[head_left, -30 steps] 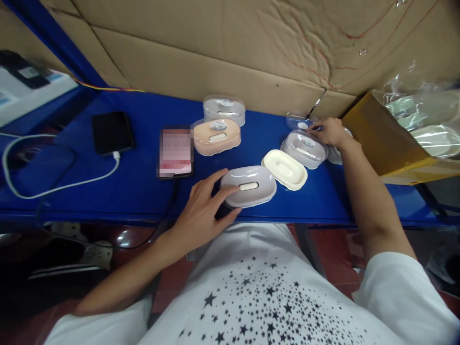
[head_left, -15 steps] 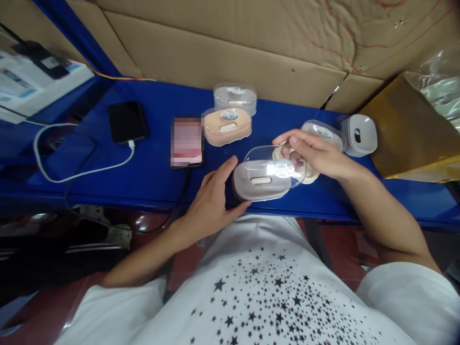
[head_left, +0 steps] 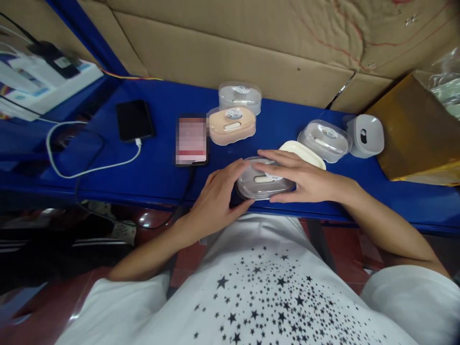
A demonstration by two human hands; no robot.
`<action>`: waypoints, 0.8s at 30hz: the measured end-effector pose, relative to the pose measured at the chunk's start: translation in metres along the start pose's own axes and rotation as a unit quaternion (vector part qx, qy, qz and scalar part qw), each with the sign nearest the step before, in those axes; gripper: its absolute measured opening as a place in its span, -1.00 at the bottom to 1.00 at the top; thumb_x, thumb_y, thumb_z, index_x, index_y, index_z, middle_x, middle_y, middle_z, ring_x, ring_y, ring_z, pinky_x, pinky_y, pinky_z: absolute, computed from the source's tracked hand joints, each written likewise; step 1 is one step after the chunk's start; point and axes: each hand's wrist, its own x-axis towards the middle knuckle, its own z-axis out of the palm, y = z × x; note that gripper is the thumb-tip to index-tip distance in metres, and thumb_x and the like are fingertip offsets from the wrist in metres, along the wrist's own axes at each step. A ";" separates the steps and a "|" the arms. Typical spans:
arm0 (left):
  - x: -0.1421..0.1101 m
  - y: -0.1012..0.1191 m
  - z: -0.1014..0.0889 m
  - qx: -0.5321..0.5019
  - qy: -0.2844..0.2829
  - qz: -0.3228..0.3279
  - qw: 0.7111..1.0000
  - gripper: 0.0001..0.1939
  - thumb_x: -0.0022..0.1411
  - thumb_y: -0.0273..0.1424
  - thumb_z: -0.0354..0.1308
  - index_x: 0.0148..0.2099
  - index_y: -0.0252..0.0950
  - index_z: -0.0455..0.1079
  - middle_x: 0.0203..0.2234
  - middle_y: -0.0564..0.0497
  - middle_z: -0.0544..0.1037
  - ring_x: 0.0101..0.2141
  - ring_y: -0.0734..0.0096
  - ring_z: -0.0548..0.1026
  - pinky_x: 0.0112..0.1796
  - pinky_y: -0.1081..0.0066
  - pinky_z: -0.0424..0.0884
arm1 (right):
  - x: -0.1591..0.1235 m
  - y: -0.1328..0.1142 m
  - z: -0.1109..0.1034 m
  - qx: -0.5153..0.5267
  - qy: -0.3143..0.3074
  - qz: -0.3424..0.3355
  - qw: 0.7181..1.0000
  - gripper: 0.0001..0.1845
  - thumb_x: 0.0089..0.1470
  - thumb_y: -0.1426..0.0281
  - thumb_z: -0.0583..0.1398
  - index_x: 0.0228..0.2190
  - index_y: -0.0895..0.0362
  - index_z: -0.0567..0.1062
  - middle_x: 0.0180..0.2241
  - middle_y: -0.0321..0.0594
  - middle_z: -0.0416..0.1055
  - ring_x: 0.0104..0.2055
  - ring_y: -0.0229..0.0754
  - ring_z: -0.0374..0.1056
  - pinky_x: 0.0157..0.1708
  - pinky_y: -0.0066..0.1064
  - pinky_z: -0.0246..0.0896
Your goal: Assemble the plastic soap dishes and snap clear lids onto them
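A small oval grey plastic box (head_left: 247,184) with a clear lid stands at the front edge of the blue table. My left hand (head_left: 217,196) curves round its left end, thumb low at the front and fingers at the back. From the right, my right hand (head_left: 300,178) holds the clear lid (head_left: 260,165) down over the box, fingers across its top and thumb at the near side. The lid's sticker is partly covered by these fingers. Just behind my right hand lies a cream oval plastic piece (head_left: 302,152).
Further back are a peach box (head_left: 232,129), a clear-lidded box (head_left: 240,96) and another lidded box (head_left: 325,139). An unlidded grey box (head_left: 366,136) stands beside a taped carton (head_left: 417,139). Leftward lie a phone (head_left: 192,141) and a black device (head_left: 133,120) with a white cable (head_left: 97,173).
My right hand has brought the clear lid down and left onto the grey box. It was tilted above the box before. My left hand stays at the box's left end.
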 end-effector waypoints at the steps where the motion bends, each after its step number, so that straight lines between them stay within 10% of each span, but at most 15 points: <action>1: 0.000 0.000 0.000 -0.001 -0.001 -0.003 1.000 -0.13 0.51 -0.21 0.27 0.63 -0.08 -0.14 0.49 -0.25 0.29 0.44 -0.13 0.33 0.35 -0.14 0.35 | 0.001 0.000 0.001 -0.008 0.000 -0.007 1.000 -0.14 0.35 0.15 0.35 0.52 -0.09 0.19 0.58 0.02 0.03 0.58 0.20 0.06 0.48 0.20 0.12; 16: -0.001 -0.002 -0.001 -0.032 0.013 -0.004 0.999 -0.15 0.51 -0.26 0.26 0.62 -0.06 -0.13 0.52 -0.26 0.21 0.47 -0.11 0.27 0.40 -0.14 0.30 | -0.008 0.010 -0.014 -0.098 0.032 0.064 0.993 -0.20 0.30 0.11 0.33 0.45 -0.04 0.26 0.50 0.09 0.12 0.52 0.32 0.08 0.42 0.30 0.07; 24: 0.000 0.000 -0.005 -0.024 -0.008 -0.009 1.000 -0.26 0.53 -0.29 0.22 0.58 -0.08 -0.02 0.48 -0.27 0.27 0.44 -0.11 0.31 0.38 -0.18 0.32 | 0.004 0.022 0.000 -0.220 0.122 0.141 0.958 -0.74 0.44 0.16 0.17 -0.16 0.06 0.54 -0.17 -0.04 0.54 -0.07 0.13 0.42 -0.03 -0.08 0.28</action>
